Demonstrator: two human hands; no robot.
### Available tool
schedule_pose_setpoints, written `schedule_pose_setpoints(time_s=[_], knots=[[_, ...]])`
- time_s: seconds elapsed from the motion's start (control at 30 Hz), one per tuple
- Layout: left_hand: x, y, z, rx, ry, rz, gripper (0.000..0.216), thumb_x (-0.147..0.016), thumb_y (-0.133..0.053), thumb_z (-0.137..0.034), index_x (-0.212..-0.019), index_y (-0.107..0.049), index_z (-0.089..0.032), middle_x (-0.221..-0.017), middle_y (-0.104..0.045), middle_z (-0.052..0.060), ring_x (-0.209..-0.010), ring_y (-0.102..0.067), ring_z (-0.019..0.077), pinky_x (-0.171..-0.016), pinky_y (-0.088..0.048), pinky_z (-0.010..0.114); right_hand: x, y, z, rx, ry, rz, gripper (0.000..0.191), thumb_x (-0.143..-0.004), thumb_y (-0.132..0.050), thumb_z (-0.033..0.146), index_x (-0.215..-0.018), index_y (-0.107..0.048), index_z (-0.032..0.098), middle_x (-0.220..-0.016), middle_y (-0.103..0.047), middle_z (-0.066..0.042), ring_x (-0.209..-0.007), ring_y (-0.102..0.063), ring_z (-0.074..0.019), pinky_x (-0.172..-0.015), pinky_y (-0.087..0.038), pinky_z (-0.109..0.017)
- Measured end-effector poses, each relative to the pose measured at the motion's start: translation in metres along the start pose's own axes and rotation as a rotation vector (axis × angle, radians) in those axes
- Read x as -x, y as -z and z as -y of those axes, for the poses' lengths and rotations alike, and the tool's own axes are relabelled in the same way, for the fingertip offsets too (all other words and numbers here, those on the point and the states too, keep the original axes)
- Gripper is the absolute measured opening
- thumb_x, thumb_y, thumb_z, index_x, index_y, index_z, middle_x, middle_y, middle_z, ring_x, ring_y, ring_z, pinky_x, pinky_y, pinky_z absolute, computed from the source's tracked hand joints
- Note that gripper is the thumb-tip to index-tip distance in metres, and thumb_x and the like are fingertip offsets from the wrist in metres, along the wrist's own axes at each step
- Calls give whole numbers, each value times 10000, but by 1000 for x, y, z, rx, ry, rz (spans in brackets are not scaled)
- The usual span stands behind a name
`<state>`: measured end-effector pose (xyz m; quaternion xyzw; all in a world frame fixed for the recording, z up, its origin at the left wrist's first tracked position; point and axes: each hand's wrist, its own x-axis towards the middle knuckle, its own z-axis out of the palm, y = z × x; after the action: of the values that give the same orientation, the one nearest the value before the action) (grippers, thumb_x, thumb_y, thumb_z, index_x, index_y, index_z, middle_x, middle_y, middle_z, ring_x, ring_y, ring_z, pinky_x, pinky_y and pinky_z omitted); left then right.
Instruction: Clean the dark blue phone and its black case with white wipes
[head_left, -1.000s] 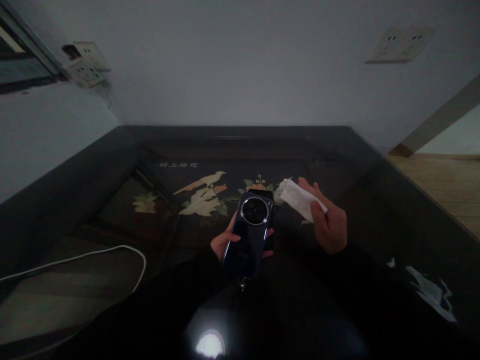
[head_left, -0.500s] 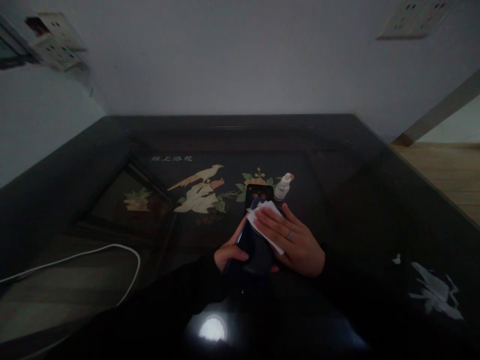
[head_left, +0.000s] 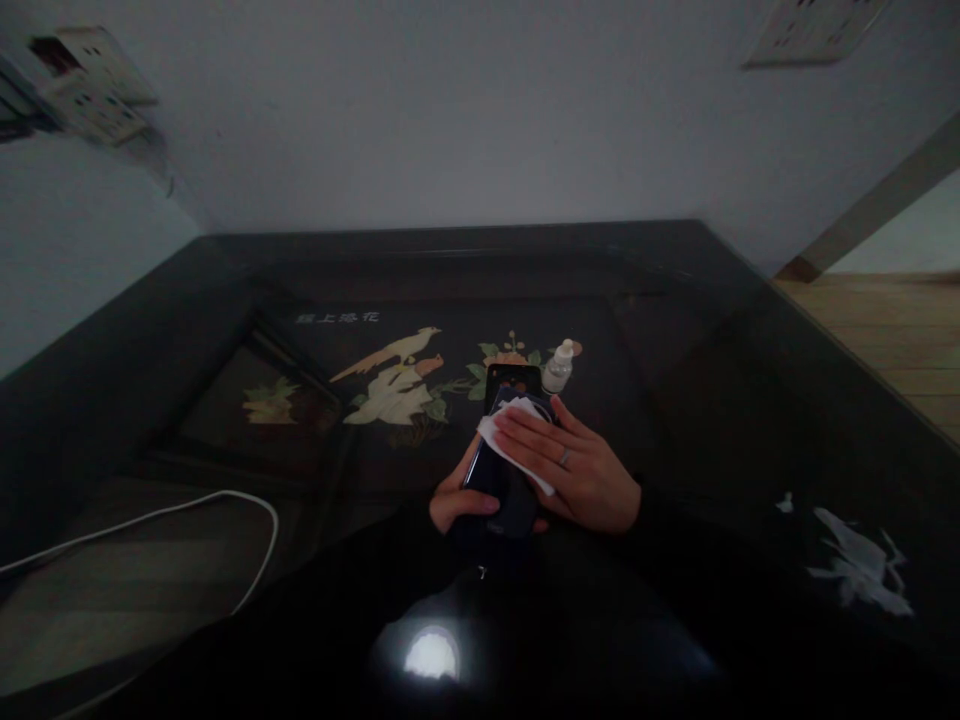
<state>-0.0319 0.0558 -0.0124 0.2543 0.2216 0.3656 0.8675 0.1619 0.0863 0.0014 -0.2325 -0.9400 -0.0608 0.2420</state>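
Observation:
A dark blue smartphone (head_left: 514,505) rests in my left hand (head_left: 456,502), whose thumb lies across its back while the other fingers go underneath. Against the phone's upper part, my right hand (head_left: 589,472) presses a folded white tissue (head_left: 517,452) under its fingers; a ring shows on one finger. Just beyond lies a black phone or phone case (head_left: 513,376) on the table, partly hidden by the held phone. A small clear bottle with a white cap (head_left: 558,368) stands to its right.
The glossy black table (head_left: 645,420) bears a bird-and-flower inlay (head_left: 397,390). Crumpled white scraps (head_left: 862,562) lie at the right, and a white cable (head_left: 217,495) curves at the left. Sockets (head_left: 817,35) are on the wall behind.
My right hand and the tissue have slid slightly left across the phone, uncovering its top right corner. The whole view has shifted a little.

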Motion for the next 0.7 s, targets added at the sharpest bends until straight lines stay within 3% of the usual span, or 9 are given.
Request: schedule_pose_setpoints(time_s=[0.1, 0.17, 0.3, 0.43, 0.5, 0.63, 0.7], knots=[[-1, -2, 0, 23, -37, -21, 981, -603, -610, -66, -1377, -105, -395, -1337, -440, 47, -1060, -543, 304, -828, -447, 546, 4, 3, -4, 18, -61, -63, 474, -840, -397, 137, -1311, -381, 84, -1338, -445, -122, -1306, -299, -201, -1087, -204, -477], [-1, -2, 0, -1, -78, -73, 974, -581, -646, -90, -1372, -156, -378, -1390, -379, 57, -1169, -455, 330, -881, -410, 560, 8, 4, -3, 4, -27, -74, 477, -829, -406, 142, -1301, -395, 72, -1319, -466, -132, -1301, -310, -212, -1076, -234, -480], [-1, 0, 4, -205, -198, -189, 848, -543, -700, -112, -1316, -378, -246, -1305, -489, 51, -1282, -315, 299, -1049, -276, 458, 7, 0, 2, -28, 90, -22, 475, -843, -415, 233, -1280, -420, 46, -1333, -449, -133, -1313, -280, -232, -1076, -240, -468], [0, -6, 5, -132, -136, -110, 870, -585, -672, -80, -1331, -321, -357, -1407, -358, 19, -1211, -402, 340, -870, -442, 532, 7, -1, -2, 10, 2, -83, 494, -843, -407, 171, -1326, -359, 79, -1346, -432, -127, -1309, -292, -216, -1083, -220, -476], [0, -7, 4, -81, -127, -74, 909, -601, -649, -63, -1339, -259, -423, -1436, -305, -8, -1192, -429, 331, -847, -450, 546, 9, -1, -3, 7, -23, -113, 509, -828, -419, 147, -1327, -355, 71, -1335, -444, -138, -1300, -309, -224, -1077, -232, -483], [-1, -4, 6, -250, -257, -130, 848, -572, -694, -98, -1324, -372, -323, -1340, -462, -6, -1268, -351, 261, -1050, -290, 414, 8, -3, 3, -45, 72, -77, 486, -840, -429, 222, -1292, -405, 44, -1329, -454, -135, -1303, -300, -237, -1082, -236, -460], [-1, -4, 9, -325, -295, -142, 849, -566, -710, -123, -1330, -379, -284, -1338, -466, 5, -1278, -337, 252, -1059, -282, 361, 6, -4, 4, -38, 86, -72, 478, -855, -412, 244, -1294, -405, 54, -1339, -442, -127, -1307, -293, -232, -1090, -213, -457]])
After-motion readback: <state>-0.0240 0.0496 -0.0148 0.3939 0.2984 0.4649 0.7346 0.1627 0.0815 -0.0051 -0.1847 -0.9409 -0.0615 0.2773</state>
